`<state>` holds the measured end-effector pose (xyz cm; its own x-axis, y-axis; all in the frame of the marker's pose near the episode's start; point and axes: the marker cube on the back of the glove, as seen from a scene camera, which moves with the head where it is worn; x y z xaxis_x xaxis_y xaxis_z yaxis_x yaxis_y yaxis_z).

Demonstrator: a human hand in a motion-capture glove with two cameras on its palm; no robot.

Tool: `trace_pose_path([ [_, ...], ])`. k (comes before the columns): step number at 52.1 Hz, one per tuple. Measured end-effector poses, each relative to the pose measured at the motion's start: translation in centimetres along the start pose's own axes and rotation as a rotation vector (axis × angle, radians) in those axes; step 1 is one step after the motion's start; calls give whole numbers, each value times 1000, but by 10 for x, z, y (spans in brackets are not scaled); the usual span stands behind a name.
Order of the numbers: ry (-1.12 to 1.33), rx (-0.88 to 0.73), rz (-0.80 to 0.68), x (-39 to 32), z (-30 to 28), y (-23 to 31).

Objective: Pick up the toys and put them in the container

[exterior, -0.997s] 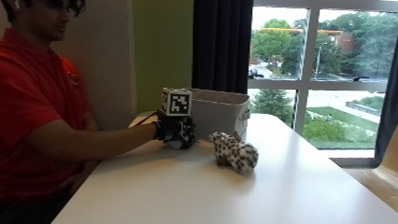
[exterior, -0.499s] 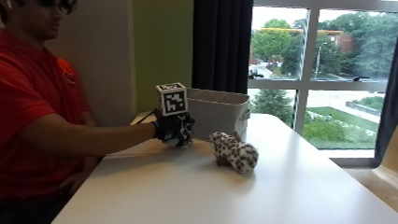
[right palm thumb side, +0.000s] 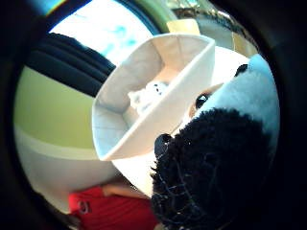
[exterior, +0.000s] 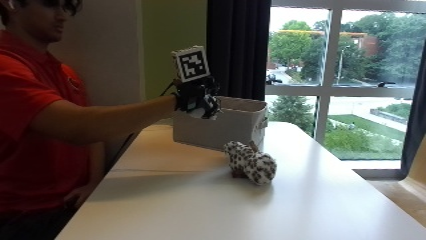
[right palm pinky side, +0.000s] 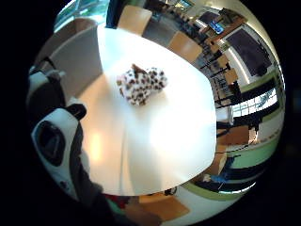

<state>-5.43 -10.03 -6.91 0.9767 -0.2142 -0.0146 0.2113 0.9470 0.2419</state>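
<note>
My gloved right hand [exterior: 193,97] holds a black and white plush toy [exterior: 208,106] in the air, level with the near rim of the white container [exterior: 229,127]. The same toy fills much of the thumb side palm view [right palm thumb side: 225,158] and shows at the edge of the other palm view [right palm pinky side: 59,136]. Inside the container [right palm thumb side: 144,91] lies a small white toy [right palm thumb side: 146,96]. A spotted brown and white plush toy [exterior: 251,163] lies on the white table [exterior: 200,200] in front of the container, also seen from the palm [right palm pinky side: 141,84].
The container stands at the table's back edge by a dark curtain [exterior: 236,50] and a window [exterior: 346,75]. The person's bare arm [exterior: 100,122] stretches over the table's left side. Wooden chairs [right palm pinky side: 186,47] stand around the table.
My hand has risen from the tabletop with the black and white toy, up to the container's rim. The spotted toy has not moved.
</note>
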Motion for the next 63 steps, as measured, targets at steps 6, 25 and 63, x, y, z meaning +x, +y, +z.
trace_pose_path([
  [6,21,16,-42,-7,-8,-12],
  [25,-12,22,-100,-65,-29,-57],
  [63,-6,-106,-153,-187,-12,-121],
])
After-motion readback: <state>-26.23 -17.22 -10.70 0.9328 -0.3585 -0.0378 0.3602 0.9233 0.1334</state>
